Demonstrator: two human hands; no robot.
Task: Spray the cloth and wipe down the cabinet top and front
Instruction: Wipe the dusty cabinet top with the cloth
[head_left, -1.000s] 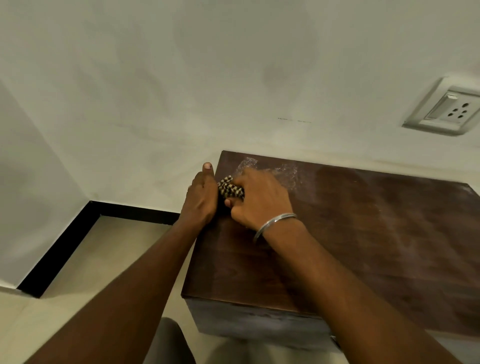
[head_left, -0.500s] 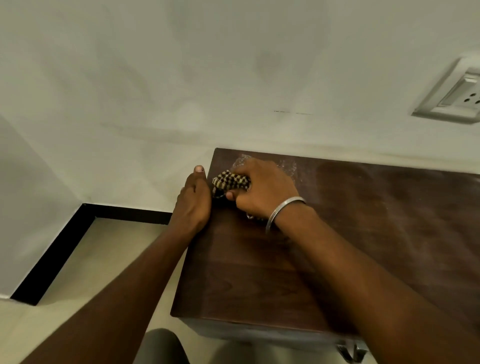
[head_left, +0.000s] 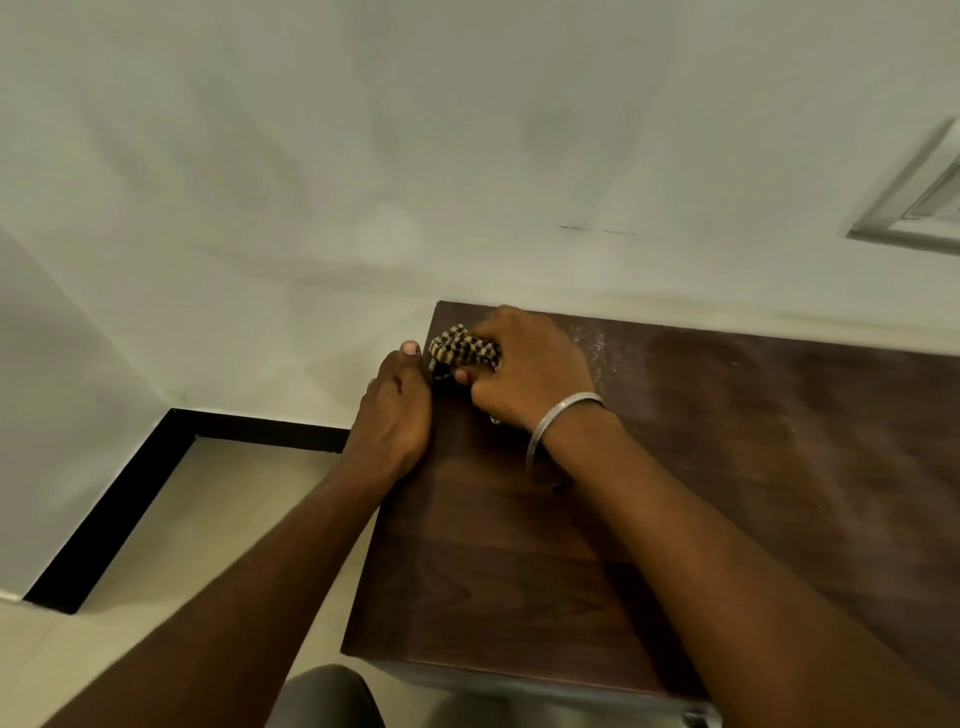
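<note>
Cloth (head_left: 464, 349) sat bunched at cabinet (head_left: 727, 467) top's far-left corner, right hand (head_left: 524, 374) gripping it; left hand (head_left: 397, 410) curled on left edge, touching cloth.

One cloth (head_left: 464, 349), one cabinet (head_left: 675, 467), two hands

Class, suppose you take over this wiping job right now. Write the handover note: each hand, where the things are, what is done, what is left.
Right hand: closed on the bunched checked cloth, pressing it onto the cabinet top at its far left corner, by the wall.
Left hand: rests against the cabinet's left edge beside the cloth, holding nothing visible.
Spray bottle: not in view.
Done: wiping of the top is under way; pale streaks show right of the hand.
Left: probably the rest of the top, and the front, which is barely visible.
</note>
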